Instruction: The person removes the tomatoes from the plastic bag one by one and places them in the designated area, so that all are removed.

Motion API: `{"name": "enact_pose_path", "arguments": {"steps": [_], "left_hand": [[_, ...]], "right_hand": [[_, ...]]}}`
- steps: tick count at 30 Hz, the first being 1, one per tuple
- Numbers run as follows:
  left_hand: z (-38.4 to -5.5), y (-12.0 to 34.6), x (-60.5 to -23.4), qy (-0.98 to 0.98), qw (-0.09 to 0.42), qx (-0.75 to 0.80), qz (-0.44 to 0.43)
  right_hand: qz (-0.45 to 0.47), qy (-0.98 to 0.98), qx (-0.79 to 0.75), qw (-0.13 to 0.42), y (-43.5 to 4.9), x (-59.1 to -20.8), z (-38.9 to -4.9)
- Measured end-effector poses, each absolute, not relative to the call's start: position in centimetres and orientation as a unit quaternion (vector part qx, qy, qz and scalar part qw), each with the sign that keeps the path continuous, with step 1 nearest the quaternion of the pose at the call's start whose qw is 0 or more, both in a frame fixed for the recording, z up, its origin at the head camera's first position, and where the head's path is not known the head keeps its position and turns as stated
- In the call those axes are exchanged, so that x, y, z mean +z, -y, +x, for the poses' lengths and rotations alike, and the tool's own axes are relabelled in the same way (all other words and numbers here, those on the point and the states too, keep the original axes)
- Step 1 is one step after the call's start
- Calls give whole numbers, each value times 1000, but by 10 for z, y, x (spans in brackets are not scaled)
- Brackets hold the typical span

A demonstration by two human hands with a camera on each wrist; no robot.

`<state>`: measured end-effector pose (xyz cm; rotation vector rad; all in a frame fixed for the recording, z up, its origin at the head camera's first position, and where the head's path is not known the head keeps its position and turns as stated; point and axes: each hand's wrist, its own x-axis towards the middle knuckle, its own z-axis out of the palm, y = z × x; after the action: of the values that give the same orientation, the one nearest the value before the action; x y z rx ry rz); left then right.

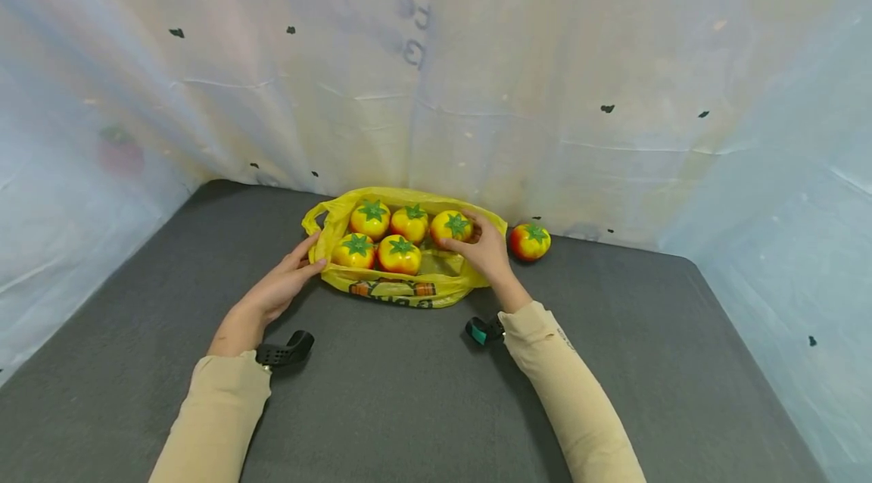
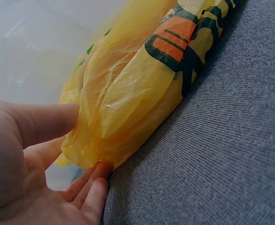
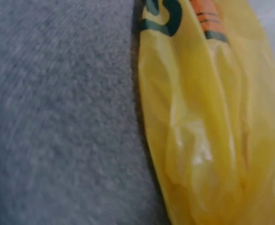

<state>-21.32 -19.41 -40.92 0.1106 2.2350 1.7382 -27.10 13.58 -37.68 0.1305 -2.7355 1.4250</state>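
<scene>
A yellow plastic bag [image 1: 327, 269] lies with its mouth spread wide, showing several yellow-red tomatoes with green star-shaped tops. At the bag's left end my left hand [image 1: 282, 282] holds the plastic; in the left wrist view the thumb [image 2: 50, 123] lies on one side and the other fingers pass behind and below. Over the bag's right part, my right hand [image 1: 485, 247] grips one tomato [image 1: 451, 227] between thumb and fingers, inside the rim. In the right wrist view the bag's side [image 3: 198, 117] fills the right half, and the hand is almost wholly hidden.
One more tomato [image 1: 530, 242] sits outside the bag, just to its right on the dark grey table [image 1: 395, 392]. A whitish plastic sheet [image 1: 504, 74] hangs close behind the bag and along both sides. Each wrist wears a black strap.
</scene>
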Motion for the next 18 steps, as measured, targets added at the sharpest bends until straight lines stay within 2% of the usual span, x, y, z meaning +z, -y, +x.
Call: {"name": "enact_pose_path", "arguments": {"steps": [18], "left_hand": [[-214,194,-409,-783,157,600,46]], "right_hand": [[57,883,464,43,-153,-359,-251]]}}
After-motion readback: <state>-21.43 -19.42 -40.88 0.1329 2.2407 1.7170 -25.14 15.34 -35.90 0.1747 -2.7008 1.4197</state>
